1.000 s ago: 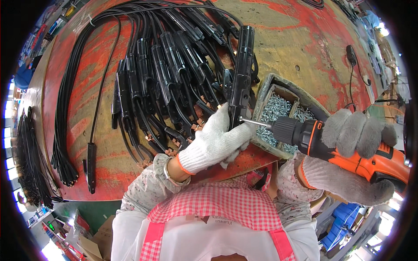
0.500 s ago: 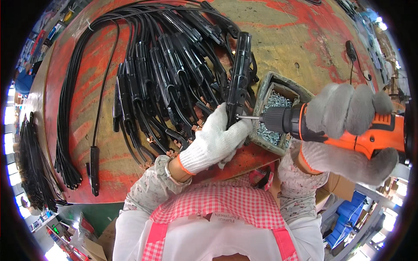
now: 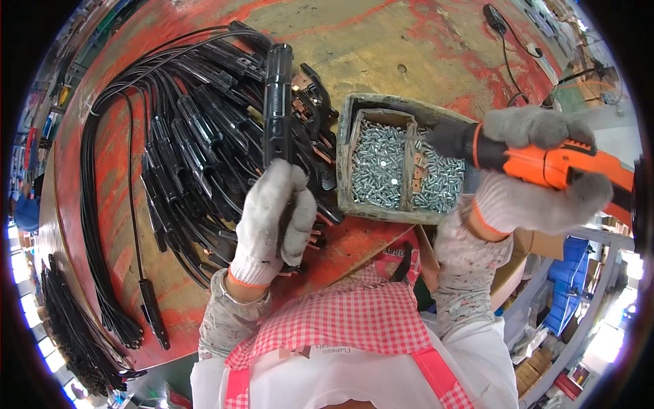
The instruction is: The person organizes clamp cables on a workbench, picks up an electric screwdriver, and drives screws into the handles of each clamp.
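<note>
My gloved left hand [image 3: 269, 225] is closed around the lower end of a long black plastic cable handle [image 3: 278, 102], which points away from me over the table. Under and beside it lies a pile of similar black handles [image 3: 197, 129] with cables and copper ends. In my gloved right hand [image 3: 524, 201] is an orange and black power screwdriver [image 3: 535, 163], fingers wrapped round its grip. Its dark front end, smeared by motion, is above the right side of a divided box [image 3: 345, 163] of small silver screws [image 3: 378, 167]. The tip of the bit cannot be made out.
The worn table [image 3: 381, 41] is red and bare wood. A single black handle on a cable [image 3: 151, 313] lies at the left, near another dark cable bundle [image 3: 65, 327] at the table's edge. A black plug-like piece with a cord [image 3: 495, 20] is at the far right.
The screwdriver's bit has come away from the handle, and the tool is now over the screw box. My left hand has moved left with the handle, uncovering more of the box.
</note>
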A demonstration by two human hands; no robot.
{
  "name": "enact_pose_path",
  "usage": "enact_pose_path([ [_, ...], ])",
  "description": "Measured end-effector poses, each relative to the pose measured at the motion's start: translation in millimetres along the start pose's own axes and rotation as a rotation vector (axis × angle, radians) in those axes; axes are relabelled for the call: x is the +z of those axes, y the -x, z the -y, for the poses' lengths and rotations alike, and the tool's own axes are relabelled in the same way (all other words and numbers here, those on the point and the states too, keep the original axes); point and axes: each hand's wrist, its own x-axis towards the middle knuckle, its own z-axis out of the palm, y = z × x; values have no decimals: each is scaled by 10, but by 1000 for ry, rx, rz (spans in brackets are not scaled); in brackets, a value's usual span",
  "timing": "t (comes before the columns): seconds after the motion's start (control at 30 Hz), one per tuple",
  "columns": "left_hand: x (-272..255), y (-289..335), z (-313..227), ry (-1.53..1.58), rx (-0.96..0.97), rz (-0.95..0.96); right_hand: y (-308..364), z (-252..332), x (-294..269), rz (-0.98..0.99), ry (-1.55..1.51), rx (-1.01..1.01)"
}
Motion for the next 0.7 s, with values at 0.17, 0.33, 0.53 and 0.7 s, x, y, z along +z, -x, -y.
enact_pose_path([
  [0.17, -13, 47, -122, -126, 26, -210, 122, -100, -514, -325, 7, -73],
  [0.33, -190, 40, -362, -143, 199, -415, 202, -313, -616, -425, 425, -232],
  [0.53, -303, 43, -214, 484, 205, 67, 201, -363, -630, -398, 271, -164],
  [0.7, 118, -83, -132, 188, 87, -222, 226, -427, -708, -383, 252, -189],
])
